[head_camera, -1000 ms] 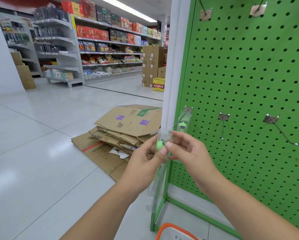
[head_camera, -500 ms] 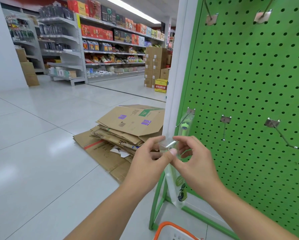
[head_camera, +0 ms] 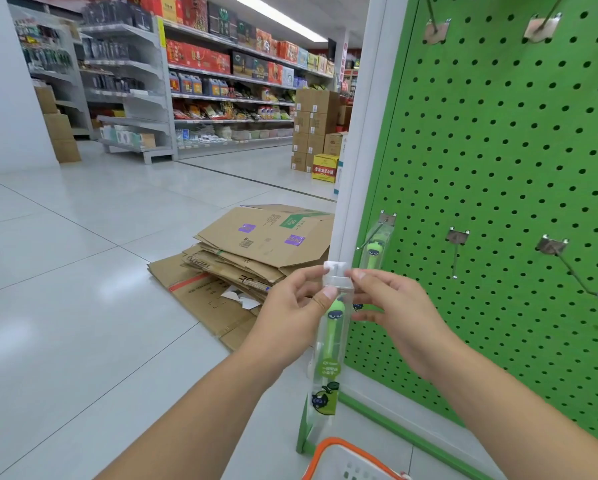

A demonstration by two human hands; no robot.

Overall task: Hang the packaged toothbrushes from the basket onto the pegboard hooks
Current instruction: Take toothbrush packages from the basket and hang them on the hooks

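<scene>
Holding a packaged toothbrush upright at lower centre of the frame, in front of the white post at the left edge of the green pegboard. Pinching the clear pack near its top with the left hand, thumb lying across the front just above the green cartoon head, remaining fingers curled behind. Pinching the white hang tab at the top of the pack with the right hand, thumb and forefinger closed narrow on it, other fingers loosely curled behind the pack. Hanging free below both hands, lower end of the pack reaching down close to the basket, orange-rimmed and white, cut off at the bottom edge of the frame.

Hanging already on the leftmost lower hook, right of centre: a second packaged toothbrush, just above and behind the right hand. Standing bare further right along the same row: a short hook and a long angled hook. Showing two more hook plates at the upper right of the frame, shafts running out of view.

Lying on the white tiled floor at centre: a stack of flattened cardboard boxes, left of the post. Standing in the upper left background: stocked store shelves and stacked cartons.
</scene>
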